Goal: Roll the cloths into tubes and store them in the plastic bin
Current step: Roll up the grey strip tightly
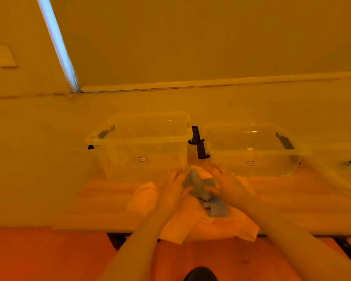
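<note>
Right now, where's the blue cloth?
Head view, centre: the blue cloth is held between the left hand and right hand, over the pale cloths, just in front of the two clear bins.

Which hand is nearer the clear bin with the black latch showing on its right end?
Right. The right hand grips the blue cloth just in front of that right bin's near left corner. The left hand grips the cloth further left, below the left bin.

Two bins (142,138) (253,147) stand side by side behind the cloths (203,224) on the table (101,199).
</note>
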